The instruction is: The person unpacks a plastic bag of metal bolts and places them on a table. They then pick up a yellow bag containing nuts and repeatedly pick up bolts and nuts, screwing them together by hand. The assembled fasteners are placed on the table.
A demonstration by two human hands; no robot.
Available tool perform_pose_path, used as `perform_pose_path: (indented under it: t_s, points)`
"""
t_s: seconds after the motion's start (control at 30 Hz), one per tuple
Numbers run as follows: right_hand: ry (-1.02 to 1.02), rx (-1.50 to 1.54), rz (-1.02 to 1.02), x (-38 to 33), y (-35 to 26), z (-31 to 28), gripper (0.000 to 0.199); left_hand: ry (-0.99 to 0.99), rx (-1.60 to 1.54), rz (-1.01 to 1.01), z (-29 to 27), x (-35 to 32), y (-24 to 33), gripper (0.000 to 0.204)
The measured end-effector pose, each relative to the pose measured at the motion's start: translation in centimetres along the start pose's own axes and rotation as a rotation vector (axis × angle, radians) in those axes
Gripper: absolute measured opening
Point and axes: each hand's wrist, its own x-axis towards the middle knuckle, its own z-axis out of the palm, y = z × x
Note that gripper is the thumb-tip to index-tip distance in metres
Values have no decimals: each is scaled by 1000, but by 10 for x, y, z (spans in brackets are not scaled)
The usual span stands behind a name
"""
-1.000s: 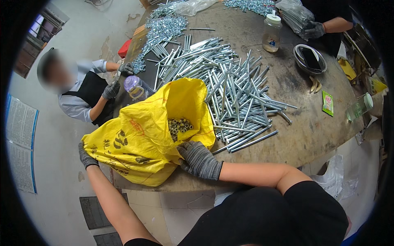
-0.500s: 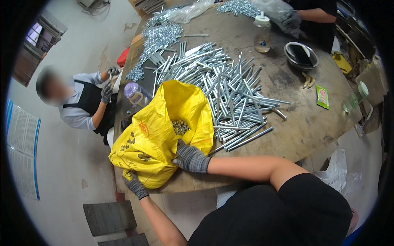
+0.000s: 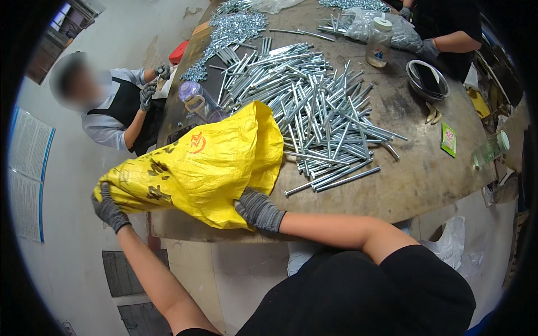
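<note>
A yellow woven sack [image 3: 202, 168] lies tilted on its side over the table's near left edge, its wide mouth toward the bolts. My left hand [image 3: 111, 210], in a grey knit glove, grips the sack's bottom end and holds it out past the table edge. Gloved too, my right hand [image 3: 260, 210] is closed on the lower rim of the sack's mouth. What the sack holds is hidden from this angle. Just beyond the mouth spreads a heap of long silver bolts [image 3: 314, 112] on the worn table [image 3: 426, 168].
At left a person [image 3: 120, 106] in a dark apron handles something small. Another gloved hand [image 3: 428, 49] is by a clear plastic bag [image 3: 386, 31]. A purple-lidded bottle [image 3: 196, 101], a white-capped jar [image 3: 379, 42], a bowl with a phone [image 3: 427, 78] and a green packet [image 3: 448, 140] stand around.
My left hand has pulled the sack's bottom up and left, tipping the sack over; the small nuts seen inside are now hidden. My right hand stays at its mouth.
</note>
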Motion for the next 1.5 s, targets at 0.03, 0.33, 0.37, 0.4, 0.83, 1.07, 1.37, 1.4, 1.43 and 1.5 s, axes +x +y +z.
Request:
perform_pose_path:
  t_s: [0.03,0.33,0.37,0.4,0.83,1.07,1.37,1.4,1.43,1.5]
  points:
    - [55,-50,-47,-5,-6,-6,28,8,138,-44,-6,-2,-26,44]
    - [-397,-331,-310,30,-54,-18,33,-1082,-226,239,44,-238,122,41]
    - [-299,-451,-409,32,-45,-17,31,-1113,-113,480,54,-260,133,38]
    - [-194,-571,-501,33,-22,-12,30,-1140,3,723,64,-271,133,35]
    - [-106,-150,11,162,47,-20,47,-932,315,-28,129,-254,-28,81]
    - [7,-184,-116,106,50,-34,44,-704,537,240,127,-273,15,102]
    - [-54,-330,-194,31,61,-79,32,-679,315,435,132,-339,51,88]
    - [-13,-382,-197,19,59,-85,33,-646,298,446,128,-356,56,88]
    - [-71,-574,-126,10,54,-94,37,-697,385,487,124,-370,60,88]
    - [79,-638,-233,3,71,-88,40,-746,417,514,125,-383,65,85]
